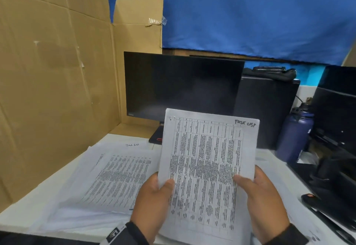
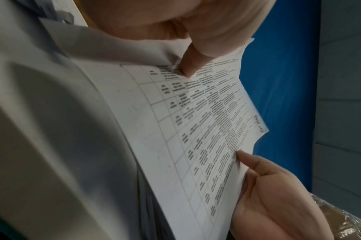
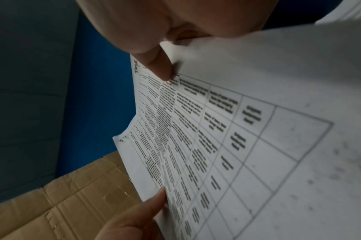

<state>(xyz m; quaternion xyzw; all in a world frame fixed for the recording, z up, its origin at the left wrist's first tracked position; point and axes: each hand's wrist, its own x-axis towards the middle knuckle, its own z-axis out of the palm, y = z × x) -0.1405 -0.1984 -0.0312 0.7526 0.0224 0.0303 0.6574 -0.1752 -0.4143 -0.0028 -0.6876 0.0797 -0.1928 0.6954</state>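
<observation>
Fingers (image 1: 168,184) pinch sheets (image 1: 209,154) low; long axis upward.

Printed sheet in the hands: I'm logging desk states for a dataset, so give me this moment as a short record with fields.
held item: printed sheet with a table, handwritten note at top right
left hand: grips its lower left edge, thumb on the front
right hand: grips its lower right edge, thumb on the front
sheet pose: lifted off the desk, facing the person
lying flat: loose papers left of the hands
behind: dark monitor, blue bottle
</observation>
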